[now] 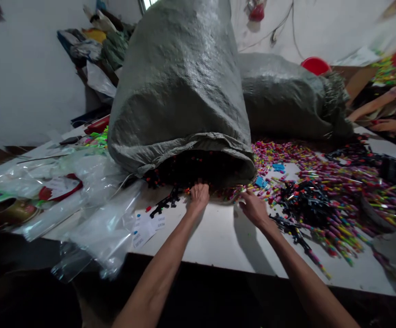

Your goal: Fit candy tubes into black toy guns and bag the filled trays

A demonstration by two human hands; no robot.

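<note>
The left hand (198, 195) is reaching into the dark mouth of the big grey woven sack (180, 91), which is lying on its side on the white surface (225, 241), mouth toward the near edge. Its fingers are curled down among the small pieces at the sack's lip; whether they are closed on any I cannot tell. The right hand (254, 208) is resting at the sack's four o'clock, fingers loosely bent and touching the spilled coloured pieces (324, 182), with nothing clearly gripped.

The heap of pieces is spreading from the sack's mouth toward three o'clock, mixed with tangled black plastic parts (303, 200). A few black parts are lying at the sack's seven o'clock, beside paper labels (146, 228) and clear plastic bags (91, 214).

The sack looks heavy and loosely propped; pulling at its mouth could be letting a rush of pieces slide out, over the near edge and onto the floor. Stray pieces already near the edge at five o'clock could be swept off by the right forearm. The slack bags overhanging the edge could slip off too.
</note>
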